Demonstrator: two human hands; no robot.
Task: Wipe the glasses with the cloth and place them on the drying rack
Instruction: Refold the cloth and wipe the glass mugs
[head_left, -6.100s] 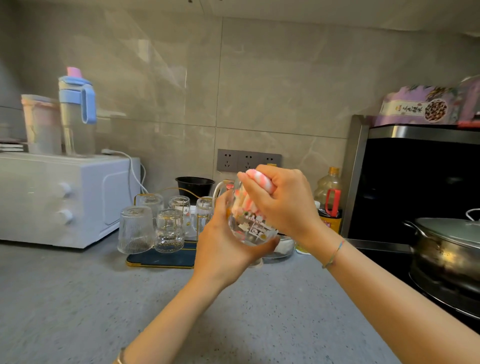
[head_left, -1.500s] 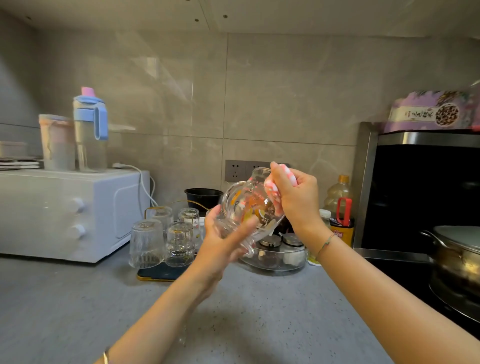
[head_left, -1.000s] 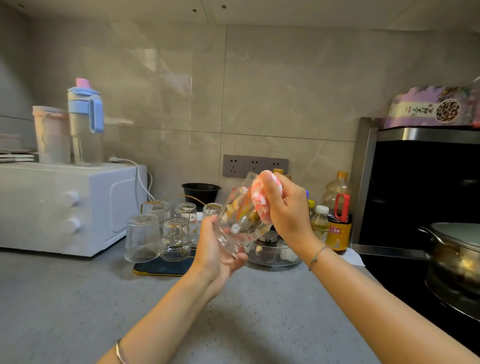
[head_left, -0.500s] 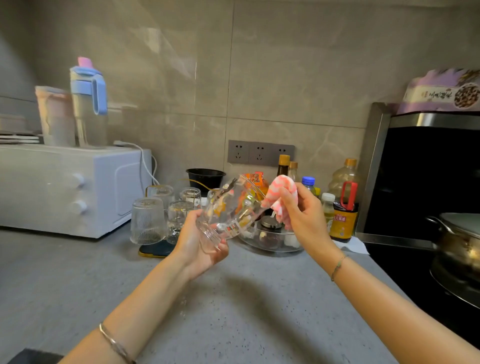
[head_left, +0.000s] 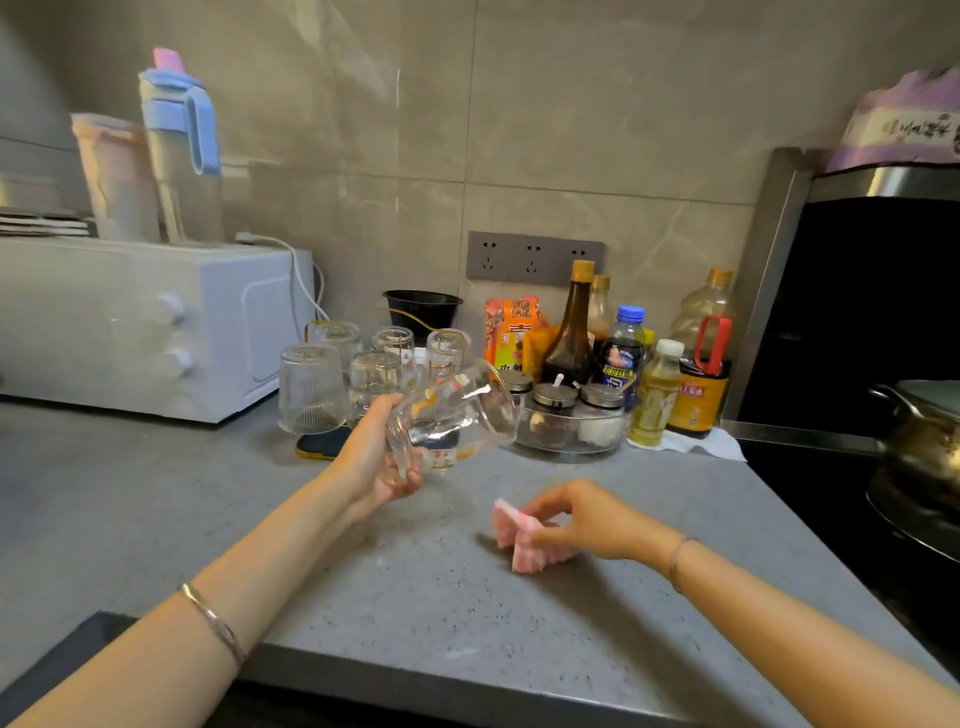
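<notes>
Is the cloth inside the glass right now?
No, the right hand holds the cloth low at the counter, apart from the glass in the left hand.

The front counter (head_left: 156, 519) gives passing room; upturned glasses (head_left: 311, 389), condiment bowl (head_left: 571, 440) and bottles (head_left: 571, 332) block the back.

You see Chinese print on the purple package (head_left: 904, 130), the red-handled bottle (head_left: 697, 389) and the orange packet (head_left: 511, 335); none reads clearly.

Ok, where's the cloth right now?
In the head view the pink cloth is down on the grey counter, right of centre, pinched by the right hand, below and right of the glass the left hand holds.
</notes>
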